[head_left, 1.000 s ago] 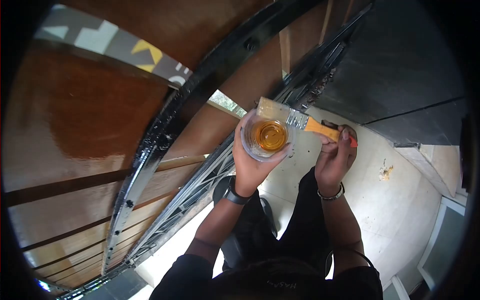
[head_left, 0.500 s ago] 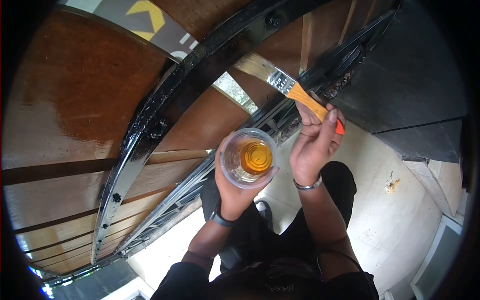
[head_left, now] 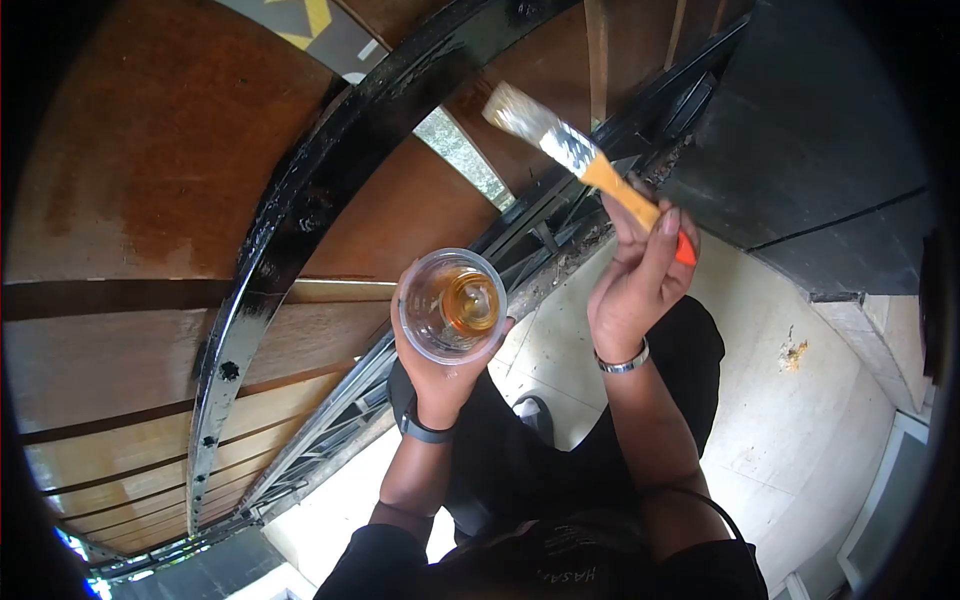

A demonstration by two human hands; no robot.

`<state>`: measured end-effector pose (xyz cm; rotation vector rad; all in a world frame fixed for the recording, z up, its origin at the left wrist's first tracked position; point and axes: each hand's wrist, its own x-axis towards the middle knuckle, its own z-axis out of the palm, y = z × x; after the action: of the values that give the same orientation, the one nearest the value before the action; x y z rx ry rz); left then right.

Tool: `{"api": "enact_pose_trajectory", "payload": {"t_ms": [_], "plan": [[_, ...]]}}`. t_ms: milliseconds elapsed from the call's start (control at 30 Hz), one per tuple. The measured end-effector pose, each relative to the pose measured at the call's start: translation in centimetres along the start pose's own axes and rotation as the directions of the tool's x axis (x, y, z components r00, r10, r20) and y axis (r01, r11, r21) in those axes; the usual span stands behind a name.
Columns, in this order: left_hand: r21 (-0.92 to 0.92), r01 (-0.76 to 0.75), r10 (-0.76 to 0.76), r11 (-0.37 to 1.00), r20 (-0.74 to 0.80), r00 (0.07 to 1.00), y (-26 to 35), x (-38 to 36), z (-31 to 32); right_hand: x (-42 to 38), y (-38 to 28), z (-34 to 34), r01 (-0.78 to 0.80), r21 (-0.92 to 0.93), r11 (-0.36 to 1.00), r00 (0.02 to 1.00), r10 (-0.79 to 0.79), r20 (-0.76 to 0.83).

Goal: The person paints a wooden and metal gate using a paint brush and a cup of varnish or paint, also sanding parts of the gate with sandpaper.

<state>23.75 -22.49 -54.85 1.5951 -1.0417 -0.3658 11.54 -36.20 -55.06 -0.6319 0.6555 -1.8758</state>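
My left hand [head_left: 437, 375] is wrapped round a clear plastic cup [head_left: 418, 318], its mouth tilted up at me, with amber liquid [head_left: 468, 303] at the bottom. In my right hand [head_left: 640, 272] is a flat paintbrush [head_left: 612, 186], gripped by its yellow wooden handle with an orange end. Pale bristles [head_left: 512, 108] point up and left, held in the air in front of the wooden panels; I see no contact. Brown wooden planks [head_left: 190, 130] on the left show darker, glossy wet patches. A curved black metal beam [head_left: 290, 205] crosses in front of them.
A black metal frame [head_left: 520, 240] runs diagonally behind the cup. Dark grey panels [head_left: 820, 150] stand at the right, above a pale tiled floor [head_left: 745, 450] with a small brownish stain [head_left: 793, 355]. My shoe [head_left: 535, 418] shows below, between my legs.
The cup and my left hand have shifted left, and the liquid has moved inside the cup. The paintbrush has moved slightly right and up, away from the curved beam. The view has shifted a little.
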Motion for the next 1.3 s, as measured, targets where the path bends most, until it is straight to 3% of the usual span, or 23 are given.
{"api": "enact_pose_trajectory", "payload": {"t_ms": [33, 167, 233, 300, 367, 433, 467, 500, 533, 567, 633, 667, 700, 767, 867, 1033, 1133, 1300], "plan": [[0.003, -0.003, 0.003, 1.0, -0.003, 1.0, 0.0, 0.0, -0.1, 0.3, -0.2, 1.0, 0.02, 0.096, 0.995, 0.998, -0.025, 0.054], [0.003, -0.029, 0.029, 1.0, -0.017, 0.999, 0.1, -0.2, -0.8, -0.2, 2.6, 0.3, 0.019, 0.036, 0.999, 0.998, -0.021, 0.052], [-0.008, -0.036, 0.035, 0.999, -0.02, 0.999, 0.0, -0.1, -1.0, -0.8, 4.7, -3.2, 0.035, -0.192, 0.981, 0.997, -0.02, 0.079], [-0.038, -0.029, 0.029, 0.999, -0.015, 0.999, -0.1, -0.3, -1.4, -1.3, 5.8, -5.7, 0.027, -0.175, 0.984, 0.998, -0.017, 0.061], [-0.058, -0.034, 0.033, 0.998, -0.015, 0.999, -0.2, -0.2, -1.5, -1.1, 5.7, -7.6, 0.097, -0.374, 0.922, 0.989, -0.048, 0.137], [-0.075, -0.04, 0.038, 0.996, -0.02, 0.999, -0.2, -0.1, -1.6, 0.0, 3.5, -7.9, 0.155, -0.409, 0.899, 0.976, -0.075, 0.205], [-0.076, -0.045, 0.043, 0.996, -0.025, 0.999, -0.2, -0.2, -1.6, 1.2, 2.1, -7.9, 0.397, -0.434, 0.808, 0.845, -0.137, 0.517], [-0.078, -0.05, 0.048, 0.996, -0.032, 0.998, -0.1, -0.1, -1.7, 2.4, 0.6, -7.5, 0.623, -0.369, 0.69, 0.616, -0.14, 0.776], [-0.085, -0.054, 0.051, 0.995, -0.039, 0.998, 0.0, 0.1, -1.9, 3.6, -0.7, -6.6, 0.71, -0.258, 0.656, 0.418, -0.097, 0.903], [-0.085, -0.066, 0.063, 0.994, -0.032, 0.997, 0.1, 0.2, -1.9, 4.6, -1.3, -5.8, 0.715, -0.253, 0.651, 0.409, -0.097, 0.908], [-0.092, -0.076, 0.074, 0.993, -0.026, 0.997, 0.2, -0.1, -1.9, 6.5, -2.2, -4.1, 0.855, -0.11, 0.507, 0.067, 0.101, 0.993], [-0.101, -0.074, 0.071, 0.992, -0.035, 0.997, 0.1, 0.0, -2.0, 7.3, -2.9, -2.7, 0.896, -0.054, 0.441, 0.002, 0.117, 0.993], [-0.108, -0.072, 0.068, 0.992, -0.044, 0.997, -0.1, 0.1, -2.0, 8.1, -3.7, -1.5, 0.899, -0.05, 0.435, -0.001, 0.116, 0.993], [-0.127, -0.071, 0.066, 0.989, -0.045, 0.997, -0.2, 0.1, -2.2, 9.2, -5.8, 0.4, 0.932, 0.142, 0.333, -0.173, 0.067, 0.983], [-0.152, -0.054, 0.046, 0.987, -0.054, 0.997, -0.1, -0.1, -2.5, 9.8, -9.1, 2.7, 0.932, 0.23, 0.281, -0.24, 0.004, 0.971], [-0.143, -0.056, 0.048, 0.988, -0.059, 0.997, -0.2, -0.1, -2.7, 8.5, -6.2, 0.1, 0.909, 0.339, 0.243, -0.317, -0.124, 0.94], [-0.164, -0.037, 0.029, 0.986, -0.052, 0.998, 0.1, -0.2, -2.7, 7.3, -4.3, -2.8, 0.904, 0.208, 0.374, -0.244, 0.051, 0.968], [-0.139, -0.026, 0.023, 0.99, -0.021, 1.0, 0.4, -0.5, -2.7, 8.6, -3.1, -1.7, 0.881, 0.178, 0.439, -0.289, 0.199, 0.936]]}}
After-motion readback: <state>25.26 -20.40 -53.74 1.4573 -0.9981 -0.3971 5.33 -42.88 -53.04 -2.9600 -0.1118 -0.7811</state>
